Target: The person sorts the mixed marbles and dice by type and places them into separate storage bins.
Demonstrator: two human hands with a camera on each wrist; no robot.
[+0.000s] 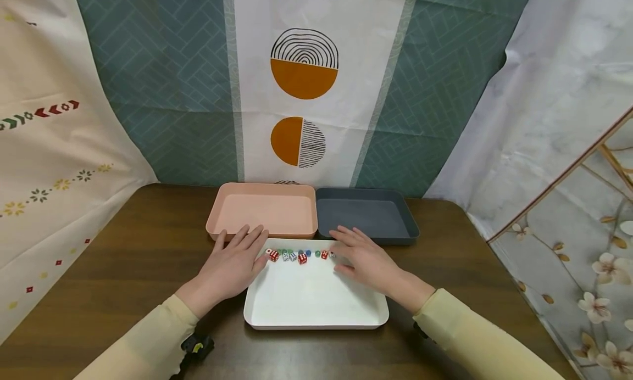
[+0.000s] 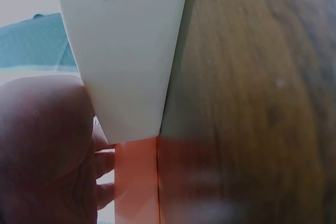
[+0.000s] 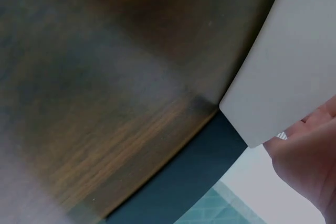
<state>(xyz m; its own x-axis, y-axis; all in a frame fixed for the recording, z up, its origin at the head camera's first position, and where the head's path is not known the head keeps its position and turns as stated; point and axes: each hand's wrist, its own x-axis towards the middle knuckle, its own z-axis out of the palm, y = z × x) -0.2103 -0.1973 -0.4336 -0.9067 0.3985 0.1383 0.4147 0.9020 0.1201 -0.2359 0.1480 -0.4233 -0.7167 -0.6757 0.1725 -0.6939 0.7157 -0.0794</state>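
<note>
A white tray [image 1: 316, 297] lies at the centre of the table. Along its far wall runs a row of small dice and beads: red dice [image 1: 303, 258], white dice [image 1: 293, 256], a blue bead [image 1: 309, 253] and green beads [image 1: 318, 253]. My left hand [image 1: 232, 267] lies over the tray's far left corner, fingers extended and spread, thumb close to the dice at that end. Over the far right corner, my right hand [image 1: 368, 262] has relaxed fingers, their tips beside the row's right end. Both wrist views show the tray's outer wall [image 2: 123, 61] beside each hand.
Behind the white tray, a pink tray [image 1: 267, 204] stands on the left and a dark blue-grey tray [image 1: 366, 212] on the right, side by side. Beneath them is a brown wooden table [image 1: 148, 248]. Patterned cloths [image 1: 173, 94] hang at the back and sides.
</note>
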